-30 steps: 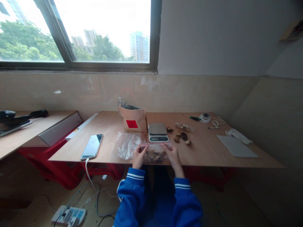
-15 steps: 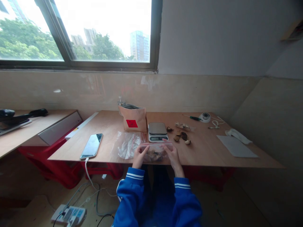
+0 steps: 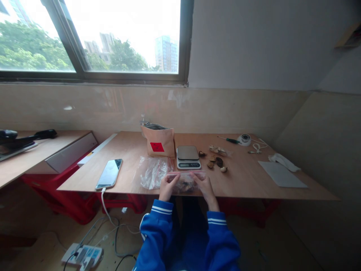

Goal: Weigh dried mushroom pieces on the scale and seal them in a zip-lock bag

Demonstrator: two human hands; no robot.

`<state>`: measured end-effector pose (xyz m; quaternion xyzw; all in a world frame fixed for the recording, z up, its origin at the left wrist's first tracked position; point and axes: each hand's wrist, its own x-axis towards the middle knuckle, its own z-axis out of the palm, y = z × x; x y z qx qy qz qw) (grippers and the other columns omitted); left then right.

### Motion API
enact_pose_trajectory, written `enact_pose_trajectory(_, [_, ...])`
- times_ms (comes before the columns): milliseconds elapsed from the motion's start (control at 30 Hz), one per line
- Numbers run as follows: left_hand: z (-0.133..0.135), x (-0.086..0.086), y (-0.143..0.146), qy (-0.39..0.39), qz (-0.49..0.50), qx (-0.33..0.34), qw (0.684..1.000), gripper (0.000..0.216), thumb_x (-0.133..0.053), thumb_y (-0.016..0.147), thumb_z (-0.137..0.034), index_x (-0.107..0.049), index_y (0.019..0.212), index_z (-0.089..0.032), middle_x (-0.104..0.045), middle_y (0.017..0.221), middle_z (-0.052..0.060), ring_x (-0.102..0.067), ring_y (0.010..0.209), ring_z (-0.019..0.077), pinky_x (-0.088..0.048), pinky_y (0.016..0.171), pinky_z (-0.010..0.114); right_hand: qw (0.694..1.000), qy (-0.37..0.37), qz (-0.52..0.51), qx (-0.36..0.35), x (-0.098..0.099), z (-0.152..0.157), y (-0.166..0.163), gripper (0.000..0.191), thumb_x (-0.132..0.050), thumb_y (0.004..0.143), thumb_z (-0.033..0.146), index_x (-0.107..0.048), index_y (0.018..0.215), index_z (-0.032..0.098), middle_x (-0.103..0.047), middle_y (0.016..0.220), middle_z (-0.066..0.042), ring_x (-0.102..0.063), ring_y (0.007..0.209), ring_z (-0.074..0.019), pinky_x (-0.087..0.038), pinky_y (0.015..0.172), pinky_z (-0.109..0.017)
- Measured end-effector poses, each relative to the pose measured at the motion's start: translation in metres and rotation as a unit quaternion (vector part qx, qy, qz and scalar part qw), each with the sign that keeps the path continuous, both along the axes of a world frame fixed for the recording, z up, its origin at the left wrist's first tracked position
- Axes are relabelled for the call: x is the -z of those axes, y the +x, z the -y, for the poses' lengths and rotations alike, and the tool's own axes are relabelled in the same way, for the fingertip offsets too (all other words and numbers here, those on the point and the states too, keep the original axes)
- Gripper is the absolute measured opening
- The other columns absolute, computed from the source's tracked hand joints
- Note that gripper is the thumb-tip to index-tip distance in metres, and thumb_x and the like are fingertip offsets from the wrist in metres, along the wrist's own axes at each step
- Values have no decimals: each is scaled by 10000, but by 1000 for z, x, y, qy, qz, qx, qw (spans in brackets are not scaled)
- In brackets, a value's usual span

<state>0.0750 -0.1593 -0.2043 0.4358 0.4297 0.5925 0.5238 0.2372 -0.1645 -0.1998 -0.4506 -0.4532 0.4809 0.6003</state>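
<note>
Wooden table [image 3: 248, 180] edge: left hand [image 3: 167, 187] and right hand [image 3: 205, 185] pinch clear zip-top plastic bag of brown pieces [image 3: 184, 183] between them; best pressing evenly along the strip.

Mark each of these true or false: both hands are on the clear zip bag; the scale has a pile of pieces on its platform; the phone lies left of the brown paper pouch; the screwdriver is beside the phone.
1. Both the left hand and the right hand hold the clear zip bag. True.
2. The scale carries a pile of pieces. False: its platform is bare.
3. The phone lies left of the brown paper pouch. True.
4. The screwdriver is beside the phone. False: it lies at the far right of the table.
</note>
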Motion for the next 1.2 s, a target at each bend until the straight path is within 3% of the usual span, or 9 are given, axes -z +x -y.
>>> enact_pose_trajectory(100, [1, -3, 1, -8, -8, -15, 1000, 327, -774, 626, -373, -717, 832, -125, -734, 827, 78, -680, 822, 211, -517, 786, 304, 999, -20, 14, 23, 2, -1, 0, 373, -745, 658, 459, -741, 835, 130, -743, 788, -81, -692, 690, -218, -539, 599, -292])
enact_pose_trajectory(300, [3, -7, 4, -20, -10, -40, 999, 319, -783, 607, -363, -723, 809, -123, -734, 791, 73, -680, 793, 207, -523, 764, 299, 998, 2, 42, 57, 0, -3, -2, 341, -752, 656, 434, -737, 816, 133, -745, 800, -80, -699, 767, -215, -546, 716, -303])
enact_pose_trajectory(467, [3, -8, 7, -22, 7, -60, 998, 326, -784, 602, -370, -726, 806, -122, -734, 795, 75, -678, 805, 207, -520, 785, 304, 997, -1, 38, 70, -3, -1, -7, 364, -742, 654, 457, -732, 805, 126, -742, 773, -83, -700, 731, -224, -552, 675, -310])
enact_pose_trajectory(667, [3, -9, 2, -9, 17, 8, 1000, 364, -769, 635, -382, -730, 901, -137, -730, 930, 87, -663, 931, 229, -504, 867, 331, 999, -6, 1, 32, -4, 2, -8, 391, -744, 656, 451, -727, 881, 133, -743, 854, -90, -699, 801, -237, -552, 740, -335])
enact_pose_trajectory(833, [4, -6, 4, -10, 5, 32, 999, 339, -773, 634, -389, -739, 845, -125, -737, 843, 90, -681, 827, 227, -525, 797, 328, 1000, -2, -17, -17, -5, 3, -6, 376, -757, 647, 441, -727, 888, 153, -744, 862, -80, -697, 816, -240, -549, 776, -364])
enact_pose_trajectory(1067, [5, -5, 7, -5, -2, 9, 1000, 328, -771, 636, -392, -739, 818, -122, -735, 794, 88, -684, 763, 214, -530, 742, 310, 1000, -6, -9, -18, -7, 3, -8, 347, -773, 624, 443, -735, 807, 150, -744, 803, -82, -700, 756, -240, -550, 752, -372])
enact_pose_trajectory(1200, [6, -10, 12, -21, -9, -29, 999, 361, -774, 618, -412, -733, 802, -104, -732, 771, 100, -685, 737, 222, -531, 722, 322, 1000, 9, 15, 18, -7, 0, -14, 334, -758, 641, 439, -734, 789, 140, -740, 754, -72, -692, 696, -221, -551, 694, -343])
